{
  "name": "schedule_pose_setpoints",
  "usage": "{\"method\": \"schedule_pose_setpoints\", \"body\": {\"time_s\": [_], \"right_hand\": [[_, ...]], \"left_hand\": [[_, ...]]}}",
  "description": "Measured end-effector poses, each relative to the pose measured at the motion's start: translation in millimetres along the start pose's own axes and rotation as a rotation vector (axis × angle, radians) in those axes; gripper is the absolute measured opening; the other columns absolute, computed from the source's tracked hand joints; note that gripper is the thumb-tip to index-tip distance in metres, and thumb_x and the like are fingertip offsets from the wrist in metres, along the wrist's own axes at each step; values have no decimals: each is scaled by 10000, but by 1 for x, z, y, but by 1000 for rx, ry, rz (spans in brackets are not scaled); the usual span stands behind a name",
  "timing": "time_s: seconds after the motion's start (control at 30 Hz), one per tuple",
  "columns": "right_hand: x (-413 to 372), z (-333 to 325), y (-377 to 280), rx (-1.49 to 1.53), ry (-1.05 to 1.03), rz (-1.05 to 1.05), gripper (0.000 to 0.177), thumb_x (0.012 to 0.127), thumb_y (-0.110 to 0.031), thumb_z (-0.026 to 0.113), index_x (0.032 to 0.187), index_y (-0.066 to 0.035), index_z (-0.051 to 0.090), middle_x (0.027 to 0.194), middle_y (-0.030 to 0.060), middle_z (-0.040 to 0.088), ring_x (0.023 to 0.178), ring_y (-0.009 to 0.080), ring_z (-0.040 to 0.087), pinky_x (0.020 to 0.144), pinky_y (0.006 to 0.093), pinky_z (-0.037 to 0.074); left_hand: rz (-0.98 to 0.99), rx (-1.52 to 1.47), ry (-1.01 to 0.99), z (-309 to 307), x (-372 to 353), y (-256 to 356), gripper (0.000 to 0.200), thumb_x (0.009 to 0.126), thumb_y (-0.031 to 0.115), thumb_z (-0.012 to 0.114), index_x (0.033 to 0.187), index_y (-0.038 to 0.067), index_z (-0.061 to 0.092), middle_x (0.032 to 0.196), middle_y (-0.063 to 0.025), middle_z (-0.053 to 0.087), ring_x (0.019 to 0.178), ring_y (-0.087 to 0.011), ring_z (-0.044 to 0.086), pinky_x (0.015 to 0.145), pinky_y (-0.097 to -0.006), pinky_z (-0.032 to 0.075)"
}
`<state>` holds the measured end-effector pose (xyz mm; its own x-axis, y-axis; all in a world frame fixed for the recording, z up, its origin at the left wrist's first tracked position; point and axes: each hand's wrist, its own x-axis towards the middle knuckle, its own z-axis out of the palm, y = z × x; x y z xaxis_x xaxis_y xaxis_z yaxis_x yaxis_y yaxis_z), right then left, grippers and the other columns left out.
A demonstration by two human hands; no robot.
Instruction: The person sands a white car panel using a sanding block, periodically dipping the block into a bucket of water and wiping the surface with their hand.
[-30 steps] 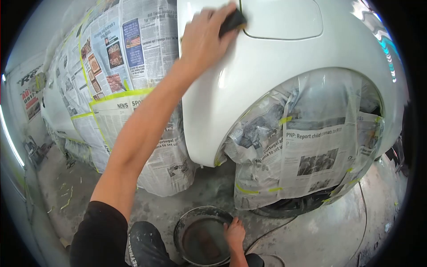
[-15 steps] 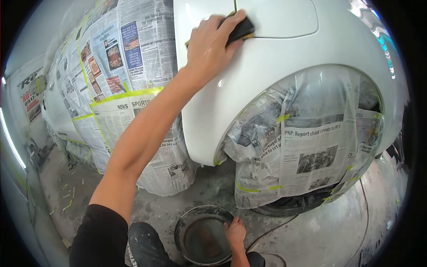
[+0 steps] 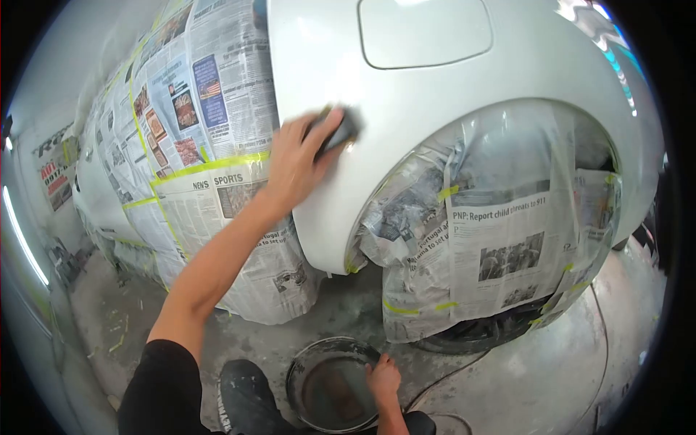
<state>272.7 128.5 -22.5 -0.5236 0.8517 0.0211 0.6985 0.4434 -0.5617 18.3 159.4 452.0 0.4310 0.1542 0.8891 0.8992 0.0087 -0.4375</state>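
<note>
My left hand (image 3: pixel 297 159) is closed around a dark sanding block (image 3: pixel 339 132), slightly blurred. The block lies against the white car fender (image 3: pixel 319 210), left of the wheel arch and below the fuel flap (image 3: pixel 425 32). Low in the view, my right hand (image 3: pixel 383 377) grips the rim of a black basin (image 3: pixel 293 384) standing on the floor. Murky water is in the basin, with a brownish shape showing in it that I cannot make out.
Newspaper (image 3: pixel 239 87) and yellow-green tape (image 3: pixel 210 165) mask the car's side. More newspaper and clear plastic cover the wheel (image 3: pixel 500 239). A thin hose or cable (image 3: pixel 457 368) runs over the concrete floor (image 3: pixel 551 370). My knee (image 3: pixel 243 391) is left of the basin.
My left hand has moved down and left over the fender with the sanding block, away from the fuel flap's edge. My right hand stays on the basin rim.
</note>
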Motion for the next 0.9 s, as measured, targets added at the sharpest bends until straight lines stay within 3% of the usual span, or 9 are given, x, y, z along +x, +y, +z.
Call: {"method": "schedule_pose_setpoints", "body": {"time_s": [0.07, 0.17, 0.27, 0.33, 0.47, 0.67, 0.73, 0.87, 0.9], "right_hand": [[1, -5, -2, 12, 3, 12, 574, 883, -362, 799, 1229, 16, 542, 1124, 249, 655, 992, 456, 709, 820, 525, 592], [2, 1, -2, 16, 23, 21, 592, 883, -359, 799, 1259, 20, 543, 1124, 251, 658, 1000, 453, 709, 823, 522, 592], [2, 0, -4, -20, 1, 20, 654, 891, -375, 767, 1348, 27, 529, 1161, 236, 659, 1025, 425, 701, 831, 506, 593], [2, 0, -2, -12, -10, 25, 643, 894, -371, 766, 1343, 29, 536, 1161, 234, 661, 1033, 425, 701, 835, 506, 593], [-2, -8, -3, 36, -13, 20, 630, 899, -360, 766, 1338, 29, 536, 1160, 233, 661, 1037, 426, 704, 841, 508, 591], [3, 2, -4, -7, 16, 28, 570, 898, -364, 775, 1244, 23, 540, 1129, 245, 654, 996, 444, 700, 837, 516, 585], [2, 1, -6, 1, 16, 29, 561, 894, -346, 782, 1239, 23, 540, 1124, 246, 654, 993, 443, 700, 835, 515, 585], [0, -3, -2, 8, -32, 20, 644, 899, -343, 775, 1348, 32, 508, 1158, 225, 652, 1008, 419, 706, 836, 496, 596], [0, 1, -3, 10, -27, 18, 647, 899, -341, 775, 1356, 30, 507, 1159, 225, 652, 1009, 416, 706, 836, 495, 595]], "left_hand": [[36, 9, -22, 3, -6, 7, 620, 827, 183, 844, 1415, 225, 649, 1203, -117, 676, 1054, -319, 632, 898, -447, 487], [99, 57, -69, 22, 65, 21, 628, 837, 221, 835, 1432, 229, 637, 1203, -122, 663, 1077, -317, 632, 896, -435, 485], [176, 41, -47, 44, 126, 39, 603, 872, 205, 800, 1442, 283, 619, 1186, -61, 669, 1051, -291, 629, 887, -440, 488], [180, -6, -92, 30, 109, 27, 631, 855, 185, 819, 1449, 253, 616, 1222, -76, 670, 1078, -303, 628, 906, -442, 492], [118, 2, -136, -14, 7, 8, 680, 809, 133, 845, 1450, 171, 621, 1277, -114, 673, 1113, -335, 629, 931, -433, 495], [184, 26, -115, 30, 110, 42, 606, 865, 199, 801, 1440, 254, 619, 1230, -98, 659, 1083, -318, 621, 895, -435, 477], [186, -34, -119, 29, 98, 31, 601, 860, 193, 807, 1431, 248, 626, 1236, -96, 656, 1090, -325, 619, 913, -429, 477], [93, -46, -141, -3, -40, 4, 646, 789, 182, 849, 1403, 263, 662, 1299, -89, 663, 1122, -314, 628, 945, -428, 474], [101, -31, -150, -6, -43, 5, 654, 777, 172, 854, 1398, 257, 668, 1309, -86, 661, 1124, -310, 627, 944, -425, 473]]}}
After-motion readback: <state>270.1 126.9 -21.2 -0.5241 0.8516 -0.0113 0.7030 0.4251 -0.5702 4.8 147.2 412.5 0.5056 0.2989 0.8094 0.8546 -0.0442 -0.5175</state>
